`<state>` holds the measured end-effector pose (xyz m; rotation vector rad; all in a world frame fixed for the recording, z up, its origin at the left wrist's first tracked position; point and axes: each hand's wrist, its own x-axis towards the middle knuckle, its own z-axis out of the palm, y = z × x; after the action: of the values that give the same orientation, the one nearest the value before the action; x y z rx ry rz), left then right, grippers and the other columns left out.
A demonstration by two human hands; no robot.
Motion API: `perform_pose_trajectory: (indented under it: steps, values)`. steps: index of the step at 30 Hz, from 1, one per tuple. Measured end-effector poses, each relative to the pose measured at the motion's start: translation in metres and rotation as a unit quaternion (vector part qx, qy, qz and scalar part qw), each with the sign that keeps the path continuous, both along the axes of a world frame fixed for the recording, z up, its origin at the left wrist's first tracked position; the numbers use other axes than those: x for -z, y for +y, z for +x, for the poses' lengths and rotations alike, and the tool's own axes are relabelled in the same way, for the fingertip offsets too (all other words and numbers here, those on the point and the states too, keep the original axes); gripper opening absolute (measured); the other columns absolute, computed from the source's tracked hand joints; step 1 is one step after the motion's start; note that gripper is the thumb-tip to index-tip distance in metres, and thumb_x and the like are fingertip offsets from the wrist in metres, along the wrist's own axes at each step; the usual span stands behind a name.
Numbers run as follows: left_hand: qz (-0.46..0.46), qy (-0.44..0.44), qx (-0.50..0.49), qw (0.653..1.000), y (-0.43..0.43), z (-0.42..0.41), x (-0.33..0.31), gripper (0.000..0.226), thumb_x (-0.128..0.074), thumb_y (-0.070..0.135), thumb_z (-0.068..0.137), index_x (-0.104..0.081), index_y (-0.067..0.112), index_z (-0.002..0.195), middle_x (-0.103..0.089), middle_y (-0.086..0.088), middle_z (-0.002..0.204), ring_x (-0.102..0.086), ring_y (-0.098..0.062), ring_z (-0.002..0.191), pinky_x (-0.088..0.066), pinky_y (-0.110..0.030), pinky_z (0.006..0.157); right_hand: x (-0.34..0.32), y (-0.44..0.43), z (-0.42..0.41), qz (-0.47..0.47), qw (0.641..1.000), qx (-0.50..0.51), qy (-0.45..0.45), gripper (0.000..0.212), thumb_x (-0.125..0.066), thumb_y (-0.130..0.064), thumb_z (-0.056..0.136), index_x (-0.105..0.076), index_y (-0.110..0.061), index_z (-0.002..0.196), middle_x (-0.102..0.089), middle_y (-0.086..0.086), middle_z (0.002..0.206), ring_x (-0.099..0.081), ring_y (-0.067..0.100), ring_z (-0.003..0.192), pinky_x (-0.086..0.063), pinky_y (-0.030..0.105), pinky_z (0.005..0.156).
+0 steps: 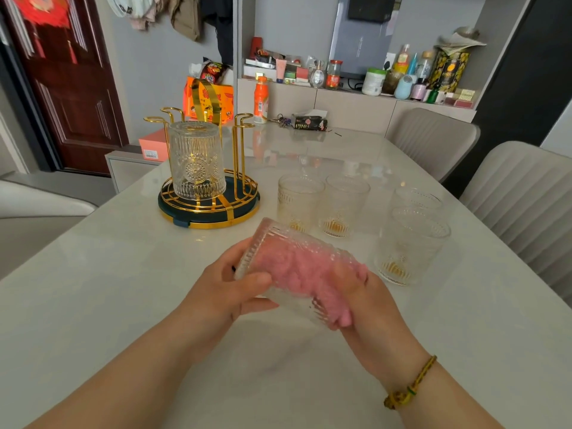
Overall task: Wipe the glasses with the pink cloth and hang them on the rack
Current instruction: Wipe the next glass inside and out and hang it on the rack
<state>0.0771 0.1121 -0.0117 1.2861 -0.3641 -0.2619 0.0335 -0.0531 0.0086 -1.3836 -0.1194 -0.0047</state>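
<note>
A ribbed glass [291,300], tilted above the table [93,274], is gripped by the left hand [226,289]. A pink cloth [294,267] is held inside it by the right hand [371,305]. Another glass [195,162] is hung inverted on the gold rack [210,216].

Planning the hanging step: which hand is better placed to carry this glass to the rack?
Probably left: the left hand grips the glass outside, nearer the rack; the right hand holds the pink cloth inside it.
</note>
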Motion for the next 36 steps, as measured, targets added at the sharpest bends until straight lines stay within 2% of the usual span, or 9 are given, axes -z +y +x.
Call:
perform_pose_trajectory:
  steps: [3, 6, 10, 14, 17, 21, 25, 30, 36]
  values:
    - [-0.009, 0.027, -0.013, 1.000, -0.001, 0.000, 0.000, 0.085, -0.080, 0.057, 0.033, -0.061, 0.015, 0.103, -0.074, -0.006, 0.089, -0.071, -0.020, 0.080, -0.058, -0.029, 0.063, -0.007, 0.009, -0.008, -0.145, 0.985, 0.015, -0.088, 0.057, -0.078, -0.033, 0.040, -0.055, -0.029, 0.092, -0.067, -0.024, 0.079, -0.063, -0.007, 0.073, -0.045, 0.007, 0.058]
    - [0.020, 0.061, -0.022, 0.998, -0.002, 0.002, 0.002, 0.049, -0.070, 0.049, 0.063, -0.061, 0.017, 0.099, -0.075, -0.002, 0.083, -0.071, -0.017, 0.076, -0.059, -0.029, 0.064, -0.003, 0.013, -0.009, -0.195, 0.973, 0.047, -0.116, 0.045, -0.073, -0.023, 0.052, -0.055, -0.035, 0.091, -0.065, -0.028, 0.087, -0.061, -0.009, 0.084, -0.044, 0.004, 0.065]
    - [0.011, 0.030, 0.034, 0.999, 0.002, 0.001, -0.003, 0.093, -0.081, 0.064, 0.033, -0.054, 0.028, 0.115, -0.071, 0.004, 0.106, -0.067, -0.013, 0.097, -0.055, -0.022, 0.069, 0.005, 0.002, -0.001, -0.030, 0.999, 0.030, -0.021, 0.059, -0.080, -0.042, 0.037, -0.068, -0.016, 0.089, -0.069, 0.000, 0.085, -0.062, 0.019, 0.079, -0.046, 0.022, 0.060]
    - [-0.034, 0.003, 0.013, 0.999, 0.004, -0.001, -0.005, 0.106, -0.086, 0.057, 0.019, -0.053, 0.028, 0.115, -0.071, -0.001, 0.104, -0.068, -0.018, 0.095, -0.055, -0.024, 0.067, 0.004, 0.001, 0.000, 0.099, 0.992, -0.079, 0.014, 0.066, -0.084, -0.051, 0.040, -0.071, -0.016, 0.094, -0.071, 0.002, 0.093, -0.066, 0.016, 0.081, -0.052, 0.023, 0.063]
    - [0.004, 0.006, -0.023, 1.000, 0.001, -0.002, -0.006, 0.089, -0.080, 0.062, 0.034, -0.059, 0.019, 0.109, -0.073, -0.004, 0.095, -0.070, -0.020, 0.087, -0.057, -0.028, 0.064, 0.003, 0.006, -0.002, -0.052, 0.998, 0.005, -0.020, 0.065, -0.079, -0.044, 0.031, -0.062, -0.023, 0.090, -0.067, -0.014, 0.070, -0.061, 0.008, 0.063, -0.045, 0.014, 0.052]
    - [0.050, 0.071, -0.051, 0.995, -0.005, -0.003, -0.006, 0.041, -0.048, 0.054, 0.064, -0.062, 0.021, 0.086, -0.074, 0.001, 0.071, -0.070, -0.019, 0.076, -0.056, -0.034, 0.070, 0.001, 0.016, -0.008, -0.223, 0.969, 0.039, -0.101, 0.051, -0.076, -0.032, 0.048, -0.054, -0.036, 0.093, -0.066, -0.021, 0.087, -0.060, -0.011, 0.084, -0.043, 0.004, 0.066]
    - [0.041, 0.040, 0.017, 0.998, 0.000, -0.001, -0.002, 0.079, -0.070, 0.071, 0.047, -0.055, 0.031, 0.113, -0.072, 0.010, 0.099, -0.067, -0.007, 0.094, -0.057, -0.023, 0.072, 0.005, 0.005, 0.000, -0.080, 0.994, 0.065, -0.023, 0.040, -0.078, -0.036, 0.042, -0.067, -0.023, 0.079, -0.066, -0.008, 0.068, -0.058, 0.002, 0.058, -0.043, 0.013, 0.050]
    - [-0.014, -0.004, -0.010, 1.000, 0.003, -0.001, -0.005, 0.105, -0.083, 0.061, 0.016, -0.055, 0.031, 0.112, -0.072, 0.004, 0.098, -0.070, -0.016, 0.089, -0.056, -0.025, 0.063, 0.007, 0.002, 0.001, 0.030, 0.998, -0.048, 0.031, 0.078, -0.085, -0.054, 0.030, -0.066, -0.004, 0.087, -0.057, 0.024, 0.074, -0.051, 0.023, 0.069, -0.040, 0.026, 0.057]
    - [0.026, 0.056, -0.068, 0.996, 0.002, -0.001, -0.003, 0.052, -0.065, 0.058, 0.056, -0.063, 0.022, 0.094, -0.075, 0.003, 0.083, -0.071, -0.013, 0.077, -0.058, -0.024, 0.061, 0.003, 0.017, -0.012, -0.186, 0.979, -0.005, -0.088, 0.054, -0.075, -0.018, 0.053, -0.051, -0.036, 0.098, -0.060, -0.039, 0.091, -0.057, -0.015, 0.090, -0.042, 0.002, 0.070]
